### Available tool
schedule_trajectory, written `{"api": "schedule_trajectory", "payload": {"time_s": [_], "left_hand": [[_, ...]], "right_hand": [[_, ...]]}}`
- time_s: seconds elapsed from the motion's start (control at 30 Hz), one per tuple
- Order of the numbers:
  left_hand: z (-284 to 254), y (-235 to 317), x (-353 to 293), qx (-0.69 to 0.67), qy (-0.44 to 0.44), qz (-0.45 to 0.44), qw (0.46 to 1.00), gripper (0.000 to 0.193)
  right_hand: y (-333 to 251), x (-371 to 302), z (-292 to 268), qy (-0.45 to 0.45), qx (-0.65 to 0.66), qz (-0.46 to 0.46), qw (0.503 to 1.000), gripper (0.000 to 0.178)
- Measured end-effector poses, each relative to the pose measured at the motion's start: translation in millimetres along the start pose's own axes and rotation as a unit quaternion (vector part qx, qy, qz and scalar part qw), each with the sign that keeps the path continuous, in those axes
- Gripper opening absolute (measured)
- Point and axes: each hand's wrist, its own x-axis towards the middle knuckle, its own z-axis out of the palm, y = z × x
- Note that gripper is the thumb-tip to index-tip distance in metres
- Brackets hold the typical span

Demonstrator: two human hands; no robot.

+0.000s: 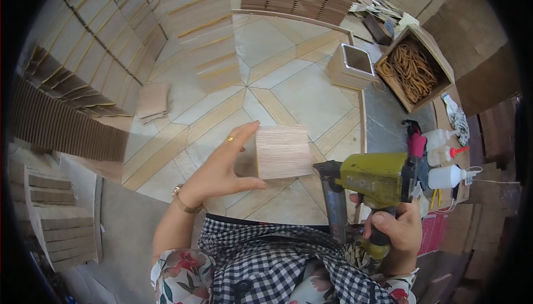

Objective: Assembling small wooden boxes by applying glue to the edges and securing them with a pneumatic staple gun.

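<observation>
Left hand [222, 168] grips wooden block [282, 151]; right hand [395, 227] grips nail gun [372, 181]; glue bottles [444, 157] just beside

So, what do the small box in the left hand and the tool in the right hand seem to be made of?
The small box in the left hand looks like thin pale wood or veneer, unfinished: fine straight grain lines show. The nail gun in the right hand seems to be metal, with worn yellow-green paint on the body and a dark, dull magazine.
</observation>
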Motion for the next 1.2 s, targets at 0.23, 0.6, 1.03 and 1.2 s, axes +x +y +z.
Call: {"api": "schedule_trajectory", "payload": {"time_s": [0.23,0.6,1.03,1.2], "left_hand": [[-5.9,10.0,7.4,0.024,-0.035,-0.025,0.999,0.096],[-6.9,15.3,12.3,0.046,-0.024,-0.007,0.999,0.088],[-9.3,13.6,12.6,0.046,-0.03,-0.001,0.998,0.093],[-10.5,12.2,10.9,0.047,-0.02,0.001,0.999,0.093]], "right_hand": [[-7.2,0.3,-4.7,-0.038,-0.066,0.054,0.996,0.037],[-12.5,-0.5,-2.7,-0.039,-0.091,0.072,0.992,0.036],[-30.3,3.1,10.3,-0.058,-0.227,0.075,0.969,0.036],[-39.5,8.5,12.4,-0.092,-0.363,0.071,0.925,0.036]]}}
